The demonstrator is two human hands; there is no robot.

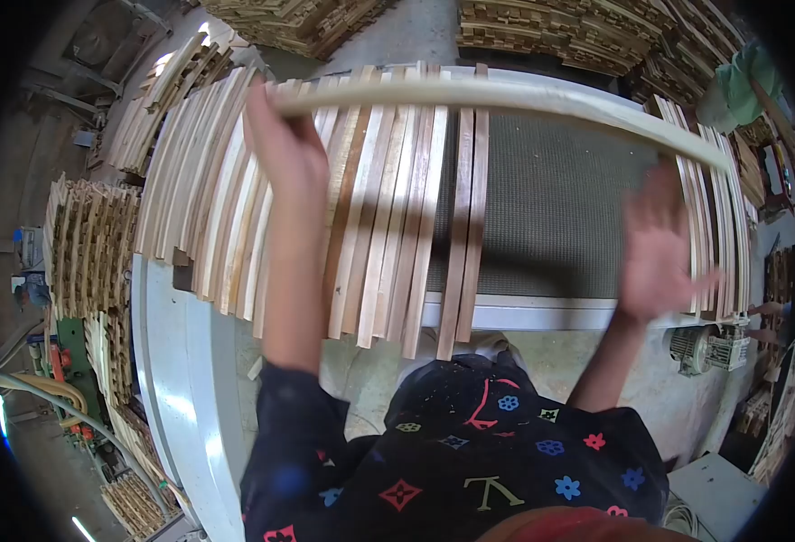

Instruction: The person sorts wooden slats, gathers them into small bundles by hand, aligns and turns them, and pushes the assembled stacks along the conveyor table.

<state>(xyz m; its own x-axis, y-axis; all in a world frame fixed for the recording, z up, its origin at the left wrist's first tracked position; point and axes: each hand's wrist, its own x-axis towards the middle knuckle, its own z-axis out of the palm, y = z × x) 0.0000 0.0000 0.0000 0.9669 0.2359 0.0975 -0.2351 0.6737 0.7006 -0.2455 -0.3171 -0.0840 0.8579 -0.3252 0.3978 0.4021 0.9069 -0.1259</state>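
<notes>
Wooden strips (384, 199) on a mesh belt (547, 203) and stacked timber (93, 237) show a woodworking workshop.

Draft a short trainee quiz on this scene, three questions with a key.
1. Which hand holds the raised wooden strip?
2. True or false: the right hand is open, its thumb out to the side.
3. What shows between the two groups of laid-out strips?
A) a red cloth
B) a dark, grid-textured surface
C) a heap of sawdust

Key: 1. The left hand. 2. True. 3. B.
</notes>
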